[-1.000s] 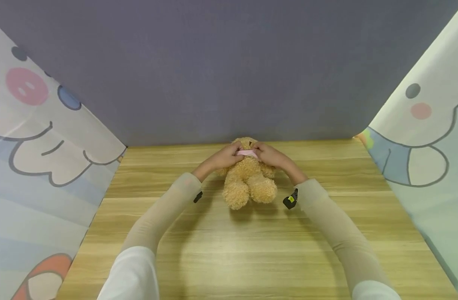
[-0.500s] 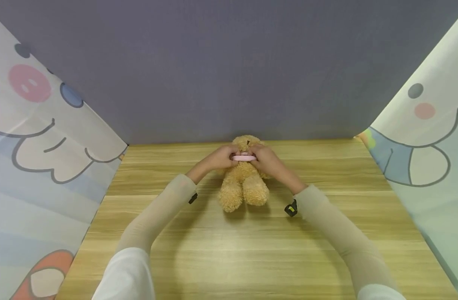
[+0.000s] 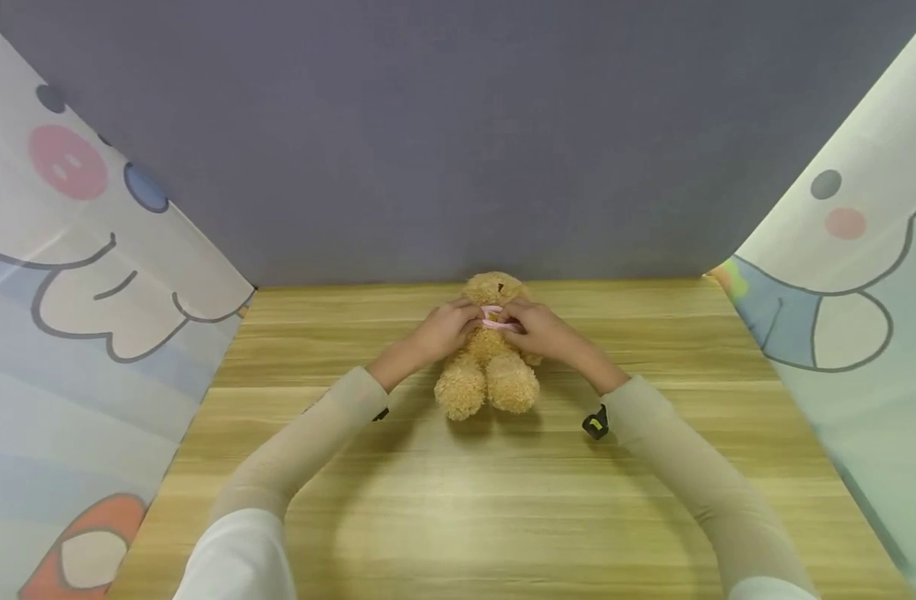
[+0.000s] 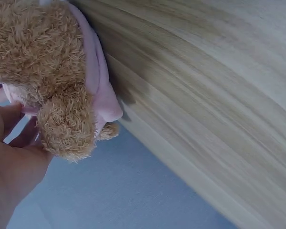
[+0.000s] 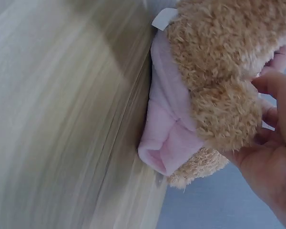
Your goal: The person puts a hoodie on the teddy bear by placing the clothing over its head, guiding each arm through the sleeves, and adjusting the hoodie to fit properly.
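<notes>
A light-brown teddy bear (image 3: 488, 392) lies on its back on the table, legs toward me. A pink doll garment (image 5: 174, 124) runs under its back and shows again at the chest, below the head. My left hand (image 3: 444, 332) pinches the garment's edge on the left of the chest; in the left wrist view the fingers (image 4: 12, 114) hold a thin pink edge beside the bear's arm (image 4: 66, 124). On the opposite side my right hand (image 3: 543, 332) pinches the pink cloth near its lower edge. The hands partly cover the bear's arms and upper body.
A wood-grain table (image 3: 442, 500) extends toward me from the bear. Just beyond the bear's head rises a grey back panel (image 3: 458, 150). Cartoon-printed side panels (image 3: 75, 300) flank the table. A white tag (image 5: 164, 19) sticks out at the garment's edge.
The bear's legs have shifted slightly left since the first frame. The pink edge, pulled straight between both hands half a second ago, now lies curved against the chest. Both hands remain on it.
</notes>
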Tool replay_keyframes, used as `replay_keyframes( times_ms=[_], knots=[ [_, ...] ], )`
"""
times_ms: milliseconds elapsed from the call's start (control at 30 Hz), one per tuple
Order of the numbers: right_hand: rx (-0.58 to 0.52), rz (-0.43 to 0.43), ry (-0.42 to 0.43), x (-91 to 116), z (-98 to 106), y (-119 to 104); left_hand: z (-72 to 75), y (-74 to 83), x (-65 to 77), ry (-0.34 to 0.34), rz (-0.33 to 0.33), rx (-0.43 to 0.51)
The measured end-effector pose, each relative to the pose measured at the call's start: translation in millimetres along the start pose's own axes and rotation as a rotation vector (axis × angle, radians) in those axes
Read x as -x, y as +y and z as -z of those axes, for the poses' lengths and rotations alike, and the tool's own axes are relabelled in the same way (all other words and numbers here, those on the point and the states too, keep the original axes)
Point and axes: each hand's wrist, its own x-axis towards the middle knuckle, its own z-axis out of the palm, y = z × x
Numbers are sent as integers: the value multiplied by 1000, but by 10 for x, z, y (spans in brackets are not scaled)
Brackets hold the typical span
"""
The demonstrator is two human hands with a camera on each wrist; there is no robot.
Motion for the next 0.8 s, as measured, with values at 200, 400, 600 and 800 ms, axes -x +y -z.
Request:
replay_keyframes(
  times_ms=[200,400,600,800],
  knots=[
    [-32,-88,-28,15,13,-16,-5,34,-7,-26,40,8],
    [-64,-100,-72,17,13,-28,12,50,-7,-104,65,-1],
    [-79,-34,-98,52,-11,-21,26,34,46,-190,41,-4],
    [-77,63,-22,73,-76,-62,32,-1,70,-192,37,43]
  ],
)
